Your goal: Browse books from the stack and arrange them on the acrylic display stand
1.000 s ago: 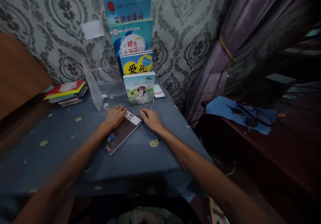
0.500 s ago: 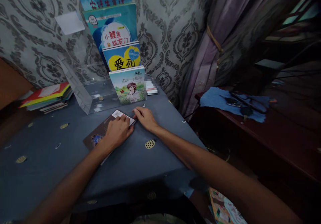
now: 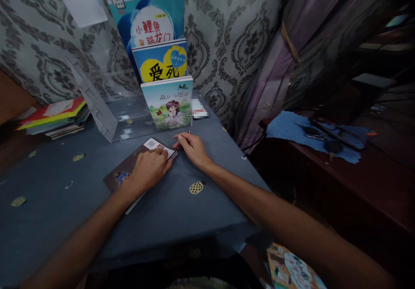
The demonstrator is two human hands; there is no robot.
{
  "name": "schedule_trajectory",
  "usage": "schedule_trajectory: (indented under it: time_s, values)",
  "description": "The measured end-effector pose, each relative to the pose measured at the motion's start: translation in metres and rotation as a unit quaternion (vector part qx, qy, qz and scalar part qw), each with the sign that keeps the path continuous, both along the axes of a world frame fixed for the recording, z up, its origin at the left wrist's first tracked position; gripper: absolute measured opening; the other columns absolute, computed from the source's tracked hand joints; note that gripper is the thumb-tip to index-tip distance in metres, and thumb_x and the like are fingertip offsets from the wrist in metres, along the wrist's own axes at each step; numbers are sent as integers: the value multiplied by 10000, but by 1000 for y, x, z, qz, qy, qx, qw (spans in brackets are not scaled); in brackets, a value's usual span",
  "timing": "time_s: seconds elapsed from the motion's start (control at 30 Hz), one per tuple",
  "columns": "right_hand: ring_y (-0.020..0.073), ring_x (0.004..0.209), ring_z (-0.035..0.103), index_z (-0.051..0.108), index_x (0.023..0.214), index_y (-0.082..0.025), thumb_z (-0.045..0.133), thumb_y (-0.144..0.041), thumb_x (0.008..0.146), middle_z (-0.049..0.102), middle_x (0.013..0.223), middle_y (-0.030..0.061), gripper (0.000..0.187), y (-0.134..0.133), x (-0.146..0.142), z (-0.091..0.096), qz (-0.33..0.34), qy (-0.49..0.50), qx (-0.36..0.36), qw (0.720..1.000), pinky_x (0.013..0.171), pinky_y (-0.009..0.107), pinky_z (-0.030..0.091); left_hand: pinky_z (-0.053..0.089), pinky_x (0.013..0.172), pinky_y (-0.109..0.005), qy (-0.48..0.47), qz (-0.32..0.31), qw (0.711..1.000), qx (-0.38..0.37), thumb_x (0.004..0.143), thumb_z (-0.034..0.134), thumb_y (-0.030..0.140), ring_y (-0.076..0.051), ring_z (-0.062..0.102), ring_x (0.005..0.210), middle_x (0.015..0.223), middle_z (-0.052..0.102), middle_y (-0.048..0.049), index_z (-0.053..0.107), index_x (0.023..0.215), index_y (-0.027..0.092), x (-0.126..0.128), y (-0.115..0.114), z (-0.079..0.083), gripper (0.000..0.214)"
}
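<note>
Since moments ago, moved left hand (image 3: 151,166) from left edge to across dark-brown paperback (image 3: 126,163), lying flat on surface (image 3: 48,220). Pressing left fingers together, cannot tell if pinching; loosely spreading fingers of right hand (image 3: 194,148) near corner. Press evenly, avoid creasing.

I see my left grip (image 3: 151,168) palm-down on a brown book (image 3: 128,161), my right grip (image 3: 193,148) just beside its corner. Beyond both grips, picture books (image 3: 167,107) stand beside a transparent rack panel (image 3: 100,112) on the worktop (image 3: 175,207).
</note>
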State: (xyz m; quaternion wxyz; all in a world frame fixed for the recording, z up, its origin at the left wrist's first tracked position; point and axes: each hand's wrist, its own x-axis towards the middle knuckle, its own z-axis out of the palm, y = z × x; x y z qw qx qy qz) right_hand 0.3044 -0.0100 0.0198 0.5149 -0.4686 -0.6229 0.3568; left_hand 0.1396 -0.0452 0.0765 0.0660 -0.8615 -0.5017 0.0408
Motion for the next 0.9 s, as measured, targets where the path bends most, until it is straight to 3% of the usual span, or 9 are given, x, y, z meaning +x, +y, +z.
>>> schedule_trajectory:
  time_s: [0.23,0.47,0.7,0.9]
  values:
    - [154,728,697,725,998,-193,482,-358,1004,748,752,11,295,-4,0,2,-1,-7,3,1000,730,269,527,518,755,-327,-4,-12,1000,7,981,470,371,-286,700,954,1096,700,-172,682,1040,141,0,0,-7,318]
    - [163,742,703,723,983,-187,500,-350,996,751,766,19,276,-5,0,2,5,-1,1,1000,732,271,527,508,730,-335,17,-7,1000,-13,1003,396,341,-278,713,868,999,731,-148,703,1012,141,1,1,4,366]
    - [175,753,708,723,998,-193,490,-391,996,754,782,29,306,-6,0,3,0,-8,17,1000,742,294,535,508,778,-365,-38,-16,999,-16,994,415,324,-290,710,877,1016,729,-157,702,974,137,-3,3,3,342]
    - [179,772,708,708,1008,-188,481,-446,994,755,806,40,345,-6,1,3,-4,-6,24,1000,753,295,531,520,746,-324,15,-22,1000,-6,1010,385,315,-267,706,893,1044,732,-143,709,1024,133,-1,1,7,372]
